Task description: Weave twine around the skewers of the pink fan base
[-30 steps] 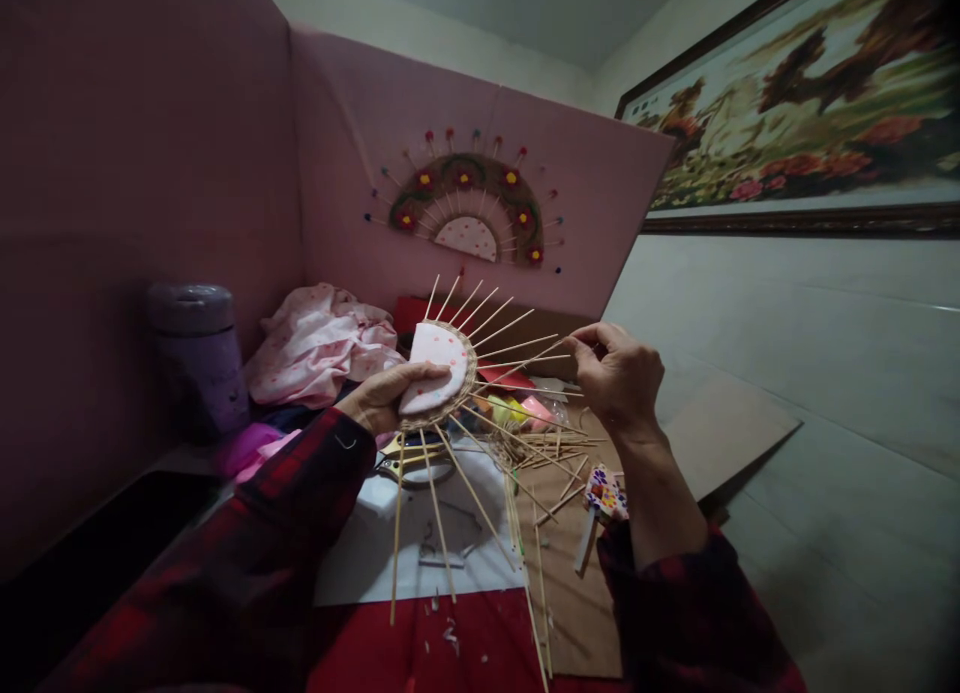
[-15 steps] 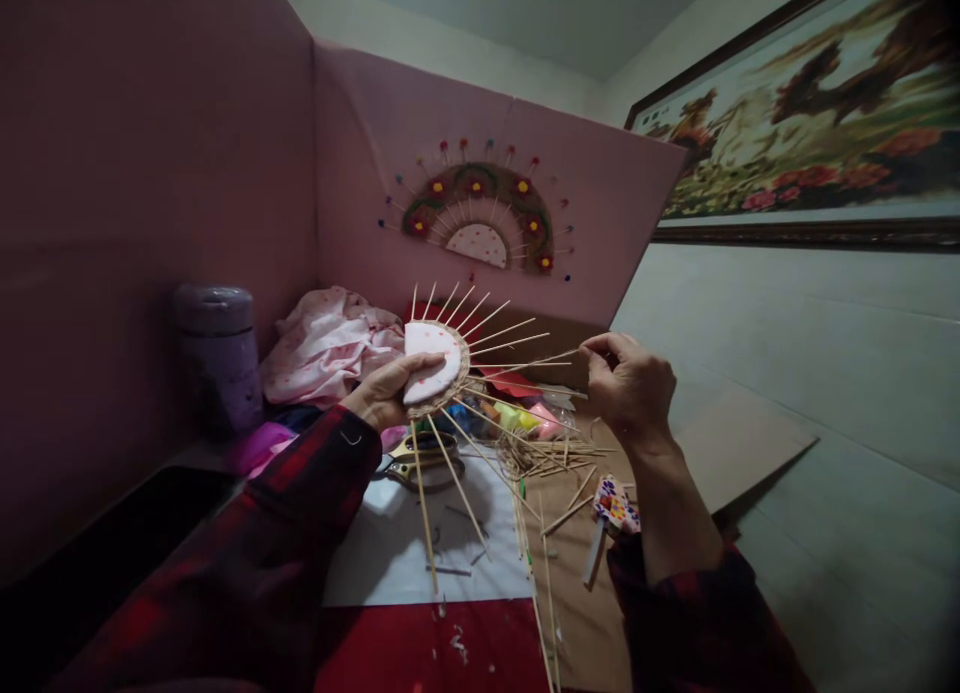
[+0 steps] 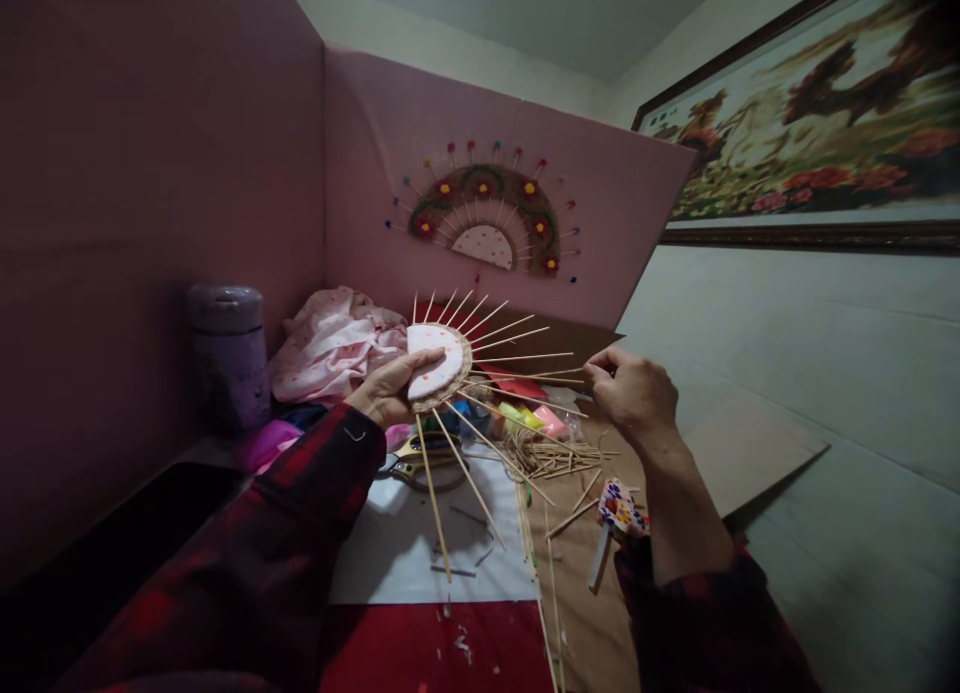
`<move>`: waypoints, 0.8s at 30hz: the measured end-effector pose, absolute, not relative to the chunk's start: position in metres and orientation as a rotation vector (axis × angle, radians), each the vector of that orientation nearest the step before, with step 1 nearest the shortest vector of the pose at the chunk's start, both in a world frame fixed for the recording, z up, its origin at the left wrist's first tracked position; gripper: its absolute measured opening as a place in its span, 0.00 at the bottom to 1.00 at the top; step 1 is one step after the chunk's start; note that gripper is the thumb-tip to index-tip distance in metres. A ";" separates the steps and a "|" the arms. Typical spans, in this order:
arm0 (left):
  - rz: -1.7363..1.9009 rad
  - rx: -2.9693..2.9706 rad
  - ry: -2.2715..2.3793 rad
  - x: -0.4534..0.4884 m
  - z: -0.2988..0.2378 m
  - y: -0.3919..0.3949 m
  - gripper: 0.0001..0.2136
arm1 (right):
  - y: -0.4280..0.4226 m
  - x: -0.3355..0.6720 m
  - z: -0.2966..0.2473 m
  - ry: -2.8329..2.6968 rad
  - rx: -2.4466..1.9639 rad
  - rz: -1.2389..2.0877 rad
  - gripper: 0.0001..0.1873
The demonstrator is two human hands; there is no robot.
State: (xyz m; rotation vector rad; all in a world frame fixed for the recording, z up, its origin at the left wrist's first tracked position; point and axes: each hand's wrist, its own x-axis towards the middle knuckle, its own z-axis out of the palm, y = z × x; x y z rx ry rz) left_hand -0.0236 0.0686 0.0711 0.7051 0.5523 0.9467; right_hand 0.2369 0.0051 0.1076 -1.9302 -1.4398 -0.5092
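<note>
My left hand (image 3: 394, 385) grips a half-round fan piece (image 3: 444, 361) by its flat side, thumb on the white, dotted cloth face. Twine is woven along its curved edge, and several thin wooden sticks (image 3: 517, 327) spread outward from it like rays. To the right, my right hand (image 3: 634, 391) is closed in a pinch. A strand of twine (image 3: 529, 375) stretches from the woven edge to its fingertips, close along one stick. The very tips of those fingers are hard to make out.
Scissors (image 3: 427, 460) lie on white paper (image 3: 397, 553) below the fan piece. Cut sticks (image 3: 566, 460) and a flowery-handled tool (image 3: 621, 508) rest on brown cardboard. A purple flask (image 3: 229, 358) and crumpled pink cloth (image 3: 337, 343) stand left. A finished fan (image 3: 484, 198) hangs on the pink board.
The fan piece has turned slightly clockwise in my left hand. My right hand has lowered slightly, with the twine still stretched to it. The view has shifted a little.
</note>
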 end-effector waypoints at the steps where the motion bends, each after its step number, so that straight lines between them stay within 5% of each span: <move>1: 0.948 0.703 0.553 -0.024 0.071 0.069 0.13 | 0.005 0.237 0.108 -1.448 -1.949 -0.489 0.08; 24: 0.993 0.673 0.612 -0.023 0.075 0.067 0.07 | 0.002 0.236 0.110 -1.469 -2.057 -0.455 0.09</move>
